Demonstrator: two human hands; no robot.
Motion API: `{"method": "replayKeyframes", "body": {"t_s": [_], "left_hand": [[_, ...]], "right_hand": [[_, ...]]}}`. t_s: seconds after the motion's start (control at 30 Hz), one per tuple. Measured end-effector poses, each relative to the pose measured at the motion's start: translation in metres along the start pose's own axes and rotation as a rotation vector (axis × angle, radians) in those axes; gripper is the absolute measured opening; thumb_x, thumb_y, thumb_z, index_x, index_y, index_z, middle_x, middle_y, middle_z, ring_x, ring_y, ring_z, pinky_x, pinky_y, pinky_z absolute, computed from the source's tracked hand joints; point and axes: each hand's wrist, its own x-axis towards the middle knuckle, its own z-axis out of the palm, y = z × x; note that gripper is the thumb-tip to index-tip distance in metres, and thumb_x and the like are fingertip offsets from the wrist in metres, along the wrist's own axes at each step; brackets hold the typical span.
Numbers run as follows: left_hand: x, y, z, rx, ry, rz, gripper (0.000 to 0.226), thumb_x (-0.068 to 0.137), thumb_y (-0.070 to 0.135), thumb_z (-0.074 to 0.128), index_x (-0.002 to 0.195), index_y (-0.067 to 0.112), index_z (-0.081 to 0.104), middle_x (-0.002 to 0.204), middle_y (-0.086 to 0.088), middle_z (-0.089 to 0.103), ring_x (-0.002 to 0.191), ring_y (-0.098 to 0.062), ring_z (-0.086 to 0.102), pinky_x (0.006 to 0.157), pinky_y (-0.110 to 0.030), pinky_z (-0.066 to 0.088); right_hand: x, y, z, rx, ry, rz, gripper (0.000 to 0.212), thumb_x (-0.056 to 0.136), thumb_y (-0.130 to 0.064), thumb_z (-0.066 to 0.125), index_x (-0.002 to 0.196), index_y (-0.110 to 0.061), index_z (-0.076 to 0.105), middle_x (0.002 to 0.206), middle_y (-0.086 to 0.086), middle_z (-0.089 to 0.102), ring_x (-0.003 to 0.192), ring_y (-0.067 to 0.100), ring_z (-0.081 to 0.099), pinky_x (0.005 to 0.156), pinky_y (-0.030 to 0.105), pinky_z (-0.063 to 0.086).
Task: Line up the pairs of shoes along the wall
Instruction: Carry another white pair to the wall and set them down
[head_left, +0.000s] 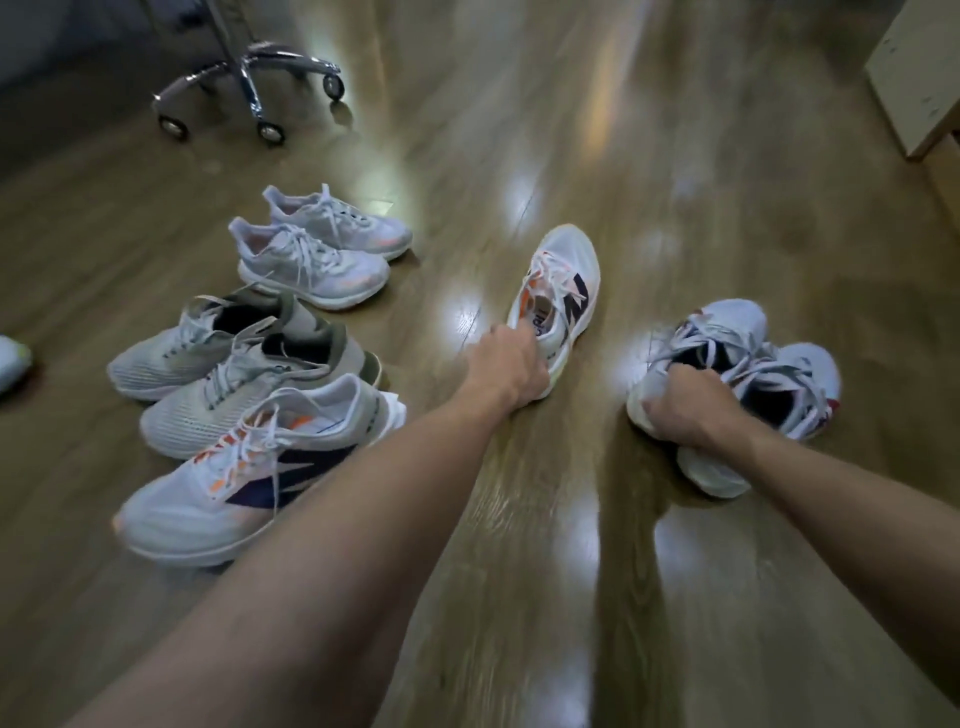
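Note:
My left hand (511, 366) grips the heel of a white shoe with orange laces and a dark N logo (563, 283), which lies on the wood floor at centre. Its matching white shoe (234, 483) lies at lower left, toe pointing left. My right hand (688, 408) is closed on the heels of a white pair with dark linings (748, 369) at right. A grey mesh pair (228, 374) and a pale lilac-white pair (317, 244) sit side by side further left.
A chrome office-chair base with castors (249, 88) stands at the back left. A pale cabinet corner (919, 78) juts in at the top right. The toe of another white shoe (11, 361) shows at the left edge.

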Motion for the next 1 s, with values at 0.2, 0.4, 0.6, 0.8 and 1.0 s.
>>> {"method": "replayKeyframes", "body": {"t_s": [0.2,0.4,0.6,0.8,1.0], "left_hand": [[-0.024,-0.011,0.008,0.147,0.063,0.101,0.060,0.093,0.023,0.048,0.145,0.014,0.020,0.120,-0.017,0.057,0.105,-0.037,0.061,0.078,-0.040,0.046],[-0.036,-0.001,-0.005,0.214,0.111,0.267,0.056,0.088,0.015,0.046,0.140,0.009,0.024,0.114,-0.013,0.061,0.093,-0.034,0.064,0.062,-0.036,0.039],[-0.032,0.031,-0.044,0.320,-0.158,0.480,0.043,0.090,0.021,0.046,0.130,0.007,0.045,0.130,-0.020,0.054,0.116,-0.037,0.055,0.083,-0.037,0.044],[-0.058,0.060,-0.080,0.345,-0.233,0.561,0.036,0.091,0.026,0.051,0.124,0.013,0.055,0.121,-0.015,0.059,0.096,-0.032,0.066,0.086,-0.042,0.054],[-0.095,0.059,-0.148,0.401,-0.118,0.719,0.033,0.089,0.028,0.057,0.117,0.009,0.059,0.101,-0.016,0.068,0.089,-0.034,0.068,0.083,-0.044,0.056]], "right_hand": [[-0.037,0.009,0.007,-0.060,-0.019,-0.064,0.021,0.079,-0.034,0.049,0.087,-0.017,0.041,0.092,0.006,0.048,0.089,0.032,0.055,0.080,0.044,0.052],[-0.079,0.015,0.002,-0.090,-0.019,-0.092,0.032,0.078,-0.040,0.066,0.086,-0.019,0.045,0.098,0.010,0.060,0.089,0.031,0.059,0.074,0.039,0.051],[-0.112,0.013,-0.023,-0.028,-0.008,-0.090,0.030,0.081,-0.035,0.070,0.096,-0.011,0.057,0.097,0.012,0.061,0.096,0.032,0.061,0.073,0.033,0.046],[-0.154,0.018,-0.053,-0.013,0.074,-0.102,0.029,0.079,-0.032,0.070,0.098,-0.011,0.062,0.099,0.012,0.063,0.098,0.033,0.060,0.074,0.030,0.043],[-0.205,0.008,-0.075,-0.022,0.153,-0.047,0.020,0.080,-0.030,0.067,0.081,-0.013,0.056,0.081,0.004,0.057,0.080,0.028,0.058,0.066,0.033,0.043]]}}
